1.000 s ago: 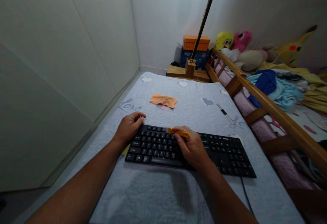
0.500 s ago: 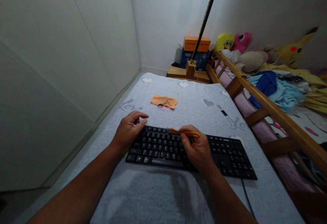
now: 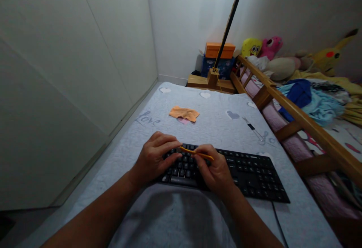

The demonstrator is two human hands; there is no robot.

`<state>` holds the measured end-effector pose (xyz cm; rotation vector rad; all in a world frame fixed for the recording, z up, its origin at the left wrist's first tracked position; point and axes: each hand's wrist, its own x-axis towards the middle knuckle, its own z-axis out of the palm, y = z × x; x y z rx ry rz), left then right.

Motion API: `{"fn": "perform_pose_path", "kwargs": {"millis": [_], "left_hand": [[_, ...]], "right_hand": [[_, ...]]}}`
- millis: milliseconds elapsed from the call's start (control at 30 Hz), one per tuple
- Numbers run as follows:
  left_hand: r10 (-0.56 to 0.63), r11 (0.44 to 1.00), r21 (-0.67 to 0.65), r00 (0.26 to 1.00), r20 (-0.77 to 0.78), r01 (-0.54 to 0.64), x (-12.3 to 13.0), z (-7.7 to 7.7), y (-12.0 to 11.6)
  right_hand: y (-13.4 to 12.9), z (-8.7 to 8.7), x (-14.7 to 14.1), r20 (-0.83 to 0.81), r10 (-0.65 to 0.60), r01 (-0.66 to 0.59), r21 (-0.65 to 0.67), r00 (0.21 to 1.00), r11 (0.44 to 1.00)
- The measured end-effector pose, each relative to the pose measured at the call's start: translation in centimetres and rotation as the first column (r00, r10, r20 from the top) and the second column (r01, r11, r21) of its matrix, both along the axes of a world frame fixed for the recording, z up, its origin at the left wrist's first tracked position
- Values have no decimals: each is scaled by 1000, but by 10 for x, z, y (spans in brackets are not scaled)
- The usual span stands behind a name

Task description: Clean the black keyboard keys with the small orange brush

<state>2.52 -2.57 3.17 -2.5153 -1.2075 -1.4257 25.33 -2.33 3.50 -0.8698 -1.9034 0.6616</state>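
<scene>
A black keyboard [image 3: 256, 174] lies across the bed cover in front of me. My right hand [image 3: 217, 169] is closed around a small brush [image 3: 205, 156] with an orange handle, held above the keys. My left hand [image 3: 154, 158] rests over the keyboard's left part, thumb and fingers apart, fingertips at the far end of the brush. Those fingers hide the bristles, so whether they press on them is unclear. Beyond the keyboard lies a crumpled orange cloth [image 3: 184, 114]. A thin metal tool with a black sleeve [image 3: 251, 126] lies farther right.
A wooden bed rail [image 3: 299, 112] runs along the right, with clothes [image 3: 319, 101] and plush toys behind it. White cabinet doors [image 3: 70, 89] stand on the left. At the back are a dark pole [image 3: 229, 23] on a wooden base and an orange box [image 3: 220, 50].
My left hand has moved right from the keyboard's upper left corner to the brush's tip. The brush has tilted slightly in my right hand. The view has shifted a little.
</scene>
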Motion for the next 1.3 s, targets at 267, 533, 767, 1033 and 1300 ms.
{"fn": "perform_pose_path", "kwargs": {"millis": [267,533,767,1033,1300], "left_hand": [[-107,991,74,993,-48,110,12,5,-4],[-57,992,106,997,-44,61,5,6,-2],[-7,998,68,1000,-29,9,3,5,-3],[63,995,-85,986,156,-50,-2,-1,-2],[258,903,-430,824,505,-18,-3,-4,7]], "right_hand": [[-3,-1,-10,-5,139,-136,175,990,975],[-1,1,-7,-8,117,-114,149,993,982],[6,7,18,121,-20,3,140,992,990],[11,2,76,211,-257,223,175,943,959],[16,-10,90,155,-414,373,235,897,898]]}}
